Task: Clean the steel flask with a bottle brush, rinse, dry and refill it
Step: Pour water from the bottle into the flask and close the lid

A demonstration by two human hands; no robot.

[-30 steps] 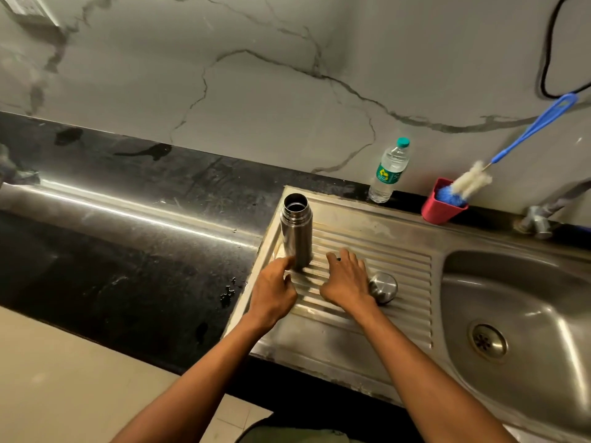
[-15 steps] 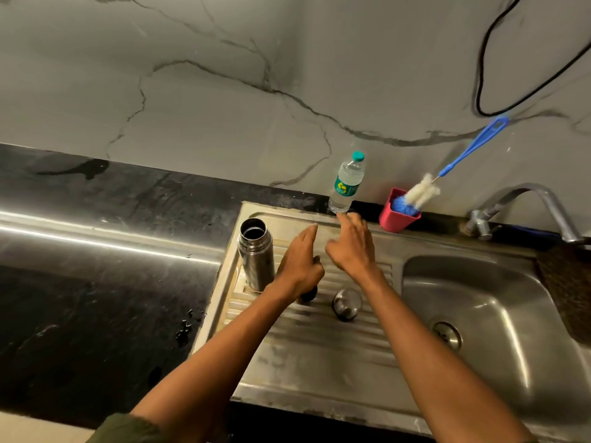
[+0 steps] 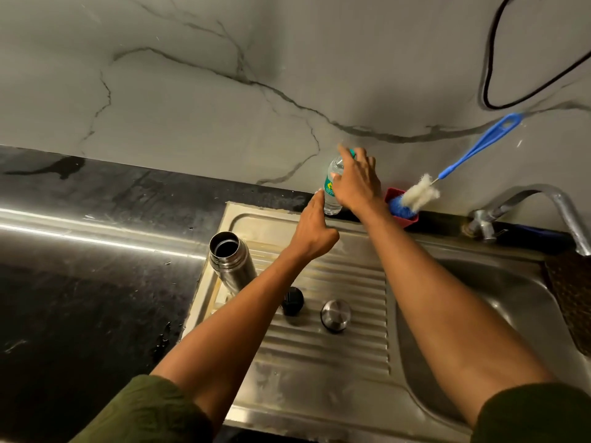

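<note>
The steel flask [image 3: 232, 263] stands open-mouthed at the left edge of the ribbed drainboard [image 3: 319, 362]. Its black stopper [image 3: 292, 301] and round steel lid [image 3: 335, 314] lie on the ribs beside it. At the back wall stands a clear water bottle [image 3: 331, 199] with a green label. My right hand [image 3: 356, 183] is against that bottle, thumb across its front and fingers spread around the cap, not closed. My left hand [image 3: 315, 231] hovers just below the bottle's base, index finger extended, holding nothing. A bottle brush [image 3: 419, 195] with a blue handle leans in a red cup [image 3: 407, 220].
The sink basin [image 3: 479, 298] lies to the right, with a tap [image 3: 537, 193] behind it and a dark woven mat [image 3: 572, 292] on its right rim. Black countertop [image 3: 80, 282] spreads to the left. A black cable [image 3: 489, 75] hangs on the marble wall.
Both hands have left the flask and its caps and moved back across the drainboard to the water bottle. My right hand now touches the bottle. The view has shifted right.
</note>
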